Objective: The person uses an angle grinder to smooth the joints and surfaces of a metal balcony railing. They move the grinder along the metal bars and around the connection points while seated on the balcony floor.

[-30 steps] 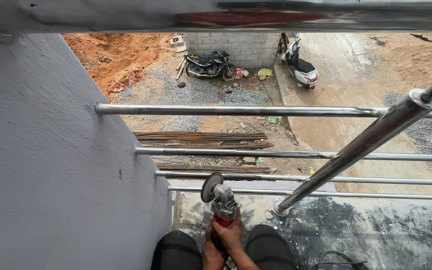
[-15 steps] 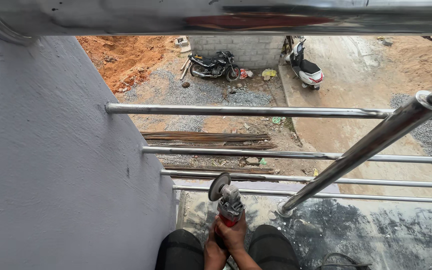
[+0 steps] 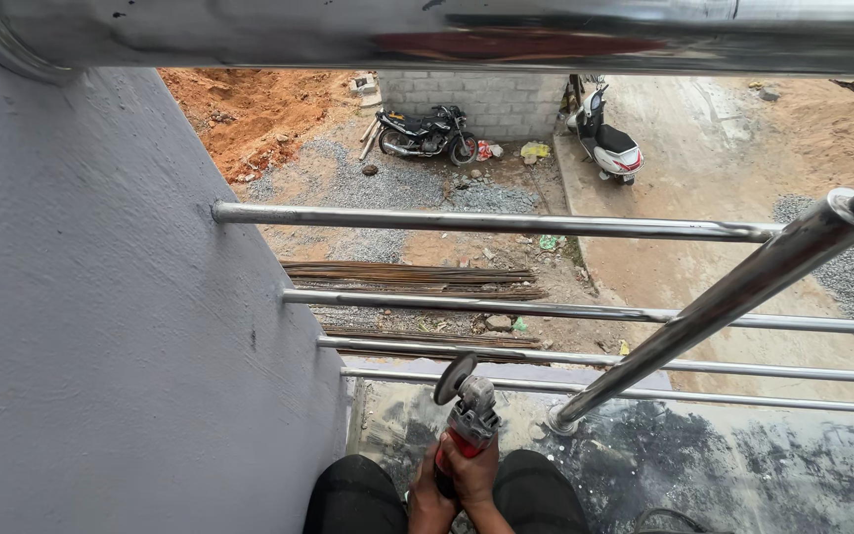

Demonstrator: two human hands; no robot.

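Both hands clasped round red-bodied angle grinder with grey disc (image 3: 465, 413): left hand (image 3: 429, 496) low on grip, right hand (image 3: 473, 477) wrapped beside it. Grinder low centre, between knees, disc tilted up just under lowest steel railing bar (image 3: 644, 394), near base of slanted steel post (image 3: 714, 307). Risk, as judged: disc catching bar edge could kick tool toward legs; open drop beyond rails, motorcycle (image 3: 425, 133) and scooter (image 3: 605, 133) on ground below.
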